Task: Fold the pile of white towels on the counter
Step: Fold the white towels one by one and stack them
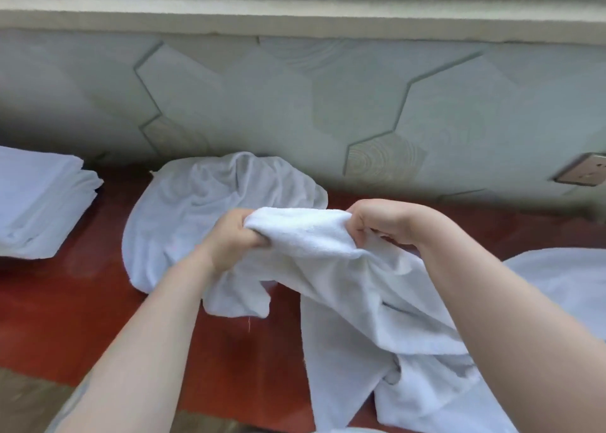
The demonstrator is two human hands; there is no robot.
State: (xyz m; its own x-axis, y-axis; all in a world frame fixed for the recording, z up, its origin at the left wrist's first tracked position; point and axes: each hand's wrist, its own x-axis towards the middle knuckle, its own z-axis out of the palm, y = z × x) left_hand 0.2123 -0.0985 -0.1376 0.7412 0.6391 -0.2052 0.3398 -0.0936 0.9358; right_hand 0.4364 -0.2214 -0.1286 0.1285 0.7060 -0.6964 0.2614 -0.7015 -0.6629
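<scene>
— While both arms reach over the red-brown counter (82,301), what do the hands have hold of?

— One white towel (354,288), raised off the surface. The left hand (234,236) is curled into a fist on its top edge, fingers wrapped tight into the cloth. The right hand (390,221) pinches the same edge a little further along, fingers bent down over it and clamped shut on the fabric. A short span of edge runs taut between the two grips.

— And the rest of that towel?

— It hangs down below the right forearm and bunches onto the near edge of the counter, creased and doubled over itself (the lowest folds run out of the bottom of the view, so I cannot tell where it ends).

— Other linen on the counter?

— A second towel, the crumpled towel (196,209), lies loose behind the hands, up near the wall, one flap trailing toward the front. To the far left sits a folded stack (39,203), squared off, well apart from the hands. At the right margin another heap of white cloth (564,278) shows beside the right forearm; unfolded, as far as can be seen.

— Surroundings?

— Hexagon-patterned wall (295,105) directly behind the counter, with a wall socket (583,173) at the right, blurred.
</scene>
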